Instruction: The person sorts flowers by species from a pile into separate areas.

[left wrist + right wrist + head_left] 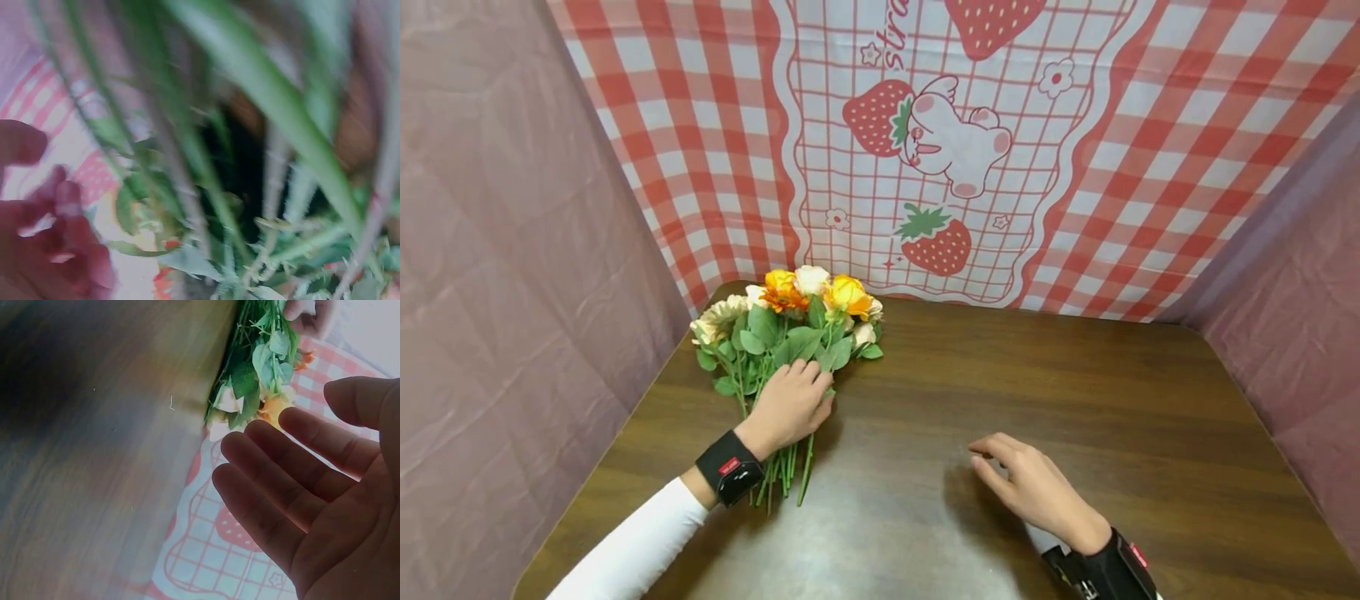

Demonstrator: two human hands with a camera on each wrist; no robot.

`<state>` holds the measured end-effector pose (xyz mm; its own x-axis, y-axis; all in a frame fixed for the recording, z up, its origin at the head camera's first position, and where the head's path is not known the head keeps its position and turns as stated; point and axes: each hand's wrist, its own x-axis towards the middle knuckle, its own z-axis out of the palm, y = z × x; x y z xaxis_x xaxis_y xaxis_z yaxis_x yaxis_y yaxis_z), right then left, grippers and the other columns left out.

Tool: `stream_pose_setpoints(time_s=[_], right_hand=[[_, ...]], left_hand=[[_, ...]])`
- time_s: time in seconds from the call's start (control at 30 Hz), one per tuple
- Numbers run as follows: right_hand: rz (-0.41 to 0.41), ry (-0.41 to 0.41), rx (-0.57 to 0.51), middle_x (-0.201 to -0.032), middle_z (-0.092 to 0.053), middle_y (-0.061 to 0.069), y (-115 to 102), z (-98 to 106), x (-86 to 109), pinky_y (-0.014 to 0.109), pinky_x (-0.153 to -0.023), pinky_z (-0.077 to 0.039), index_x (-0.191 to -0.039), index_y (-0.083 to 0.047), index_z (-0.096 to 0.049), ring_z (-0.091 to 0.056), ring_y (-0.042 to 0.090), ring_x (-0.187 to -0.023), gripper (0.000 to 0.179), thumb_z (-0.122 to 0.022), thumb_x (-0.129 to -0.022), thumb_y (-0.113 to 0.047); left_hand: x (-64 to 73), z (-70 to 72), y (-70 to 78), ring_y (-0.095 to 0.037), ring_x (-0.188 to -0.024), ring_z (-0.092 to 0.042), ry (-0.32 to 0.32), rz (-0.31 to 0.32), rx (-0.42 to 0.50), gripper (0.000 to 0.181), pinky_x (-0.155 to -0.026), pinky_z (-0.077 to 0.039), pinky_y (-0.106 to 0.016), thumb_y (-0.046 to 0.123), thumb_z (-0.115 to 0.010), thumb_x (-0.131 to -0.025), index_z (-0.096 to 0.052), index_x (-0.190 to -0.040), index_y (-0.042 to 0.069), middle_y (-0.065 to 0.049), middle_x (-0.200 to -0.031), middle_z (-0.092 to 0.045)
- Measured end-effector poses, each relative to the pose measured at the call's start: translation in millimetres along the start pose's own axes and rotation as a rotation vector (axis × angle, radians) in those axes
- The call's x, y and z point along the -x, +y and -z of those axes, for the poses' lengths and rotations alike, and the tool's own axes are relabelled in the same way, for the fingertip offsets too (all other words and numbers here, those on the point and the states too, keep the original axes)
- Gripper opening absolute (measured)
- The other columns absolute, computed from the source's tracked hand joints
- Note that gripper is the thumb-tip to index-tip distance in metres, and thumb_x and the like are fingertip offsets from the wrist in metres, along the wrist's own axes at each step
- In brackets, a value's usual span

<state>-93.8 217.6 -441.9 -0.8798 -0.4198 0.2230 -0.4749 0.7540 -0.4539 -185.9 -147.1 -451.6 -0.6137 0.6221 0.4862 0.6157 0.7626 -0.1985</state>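
Note:
A bunch of artificial-looking flowers [801,333] with orange, yellow and cream blooms lies on the left of the table, blooms toward the back and green stems [786,471] toward the front. My left hand [790,408] is over the upper stems, just below the leaves. In the left wrist view, the left hand's fingers [69,237] are loosely bent, with a gap to the thumb, beside blurred stems [275,119]; no stem shows between them. My right hand [1037,487] hovers over the table at the right, fingers relaxed and apart, holding nothing.
The brown wooden table [1037,375] extends right of the flowers. A red-and-white checked cloth [715,150] with strawberry prints hangs behind it. Pinkish curtains [512,250] hang at both sides.

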Motion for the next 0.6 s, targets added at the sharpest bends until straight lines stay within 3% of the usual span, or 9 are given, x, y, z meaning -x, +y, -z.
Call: stream_pose_setpoints(time_s=[0.1, 0.2, 0.3, 0.47, 0.6], right_hand=[[0.008, 0.009, -0.009, -0.107, -0.069, -0.008, 0, -1, -0.1, 0.030, -0.075, -0.055, -0.113, -0.015, -0.071, -0.068, 0.013, -0.095, 0.020, -0.061, -0.100, -0.026], [0.010, 0.007, -0.036, -0.107, -0.069, -0.007, 0, -3, -1.2, 0.031, -0.076, -0.056, -0.114, -0.014, -0.071, -0.068, 0.013, -0.095, 0.021, -0.060, -0.100, -0.026], [0.014, -0.004, -0.070, -0.108, -0.070, -0.005, -2, -7, -3.4, 0.033, -0.077, -0.056, -0.115, -0.013, -0.070, -0.067, 0.013, -0.096, 0.022, -0.059, -0.101, -0.027], [0.032, -0.020, -0.086, -0.109, -0.070, -0.001, -3, -13, -6.7, 0.033, -0.077, -0.056, -0.116, -0.012, -0.069, -0.067, 0.013, -0.096, 0.025, -0.057, -0.102, -0.028], [0.029, -0.029, -0.087, -0.110, -0.070, 0.001, -3, -17, -8.5, 0.030, -0.075, -0.055, -0.118, -0.010, -0.068, -0.066, 0.012, -0.094, 0.026, -0.057, -0.102, -0.027]], left_hand=[[7.6, 3.0, 10.2, -0.019, -0.052, -0.051, 0.017, 0.134, -0.014, 0.027, -0.041, -0.040, -0.030, 0.026, -0.076, -0.083, -0.056, -0.079, 0.009, 0.000, -0.061, -0.050], [14.4, -0.3, 17.9, -0.015, -0.038, -0.044, -0.004, 0.229, -0.021, 0.034, -0.031, -0.032, -0.030, 0.027, -0.080, -0.079, -0.052, -0.070, 0.010, 0.001, -0.047, -0.042], [18.5, -0.9, 22.9, -0.017, -0.036, -0.045, -0.076, 0.306, 0.005, 0.034, -0.031, -0.032, -0.032, 0.026, -0.079, -0.080, -0.052, -0.067, 0.010, -0.001, -0.046, -0.044], [17.7, 3.7, 27.1, -0.023, -0.043, -0.053, -0.207, 0.466, 0.168, 0.030, -0.037, -0.039, -0.036, 0.021, -0.073, -0.087, -0.054, -0.067, 0.010, -0.006, -0.053, -0.053], [15.8, 8.0, 28.7, -0.016, -0.044, -0.047, -0.208, 0.544, 0.346, 0.034, -0.040, -0.037, -0.031, 0.016, -0.071, -0.090, -0.050, -0.064, 0.012, 0.000, -0.053, -0.047]])
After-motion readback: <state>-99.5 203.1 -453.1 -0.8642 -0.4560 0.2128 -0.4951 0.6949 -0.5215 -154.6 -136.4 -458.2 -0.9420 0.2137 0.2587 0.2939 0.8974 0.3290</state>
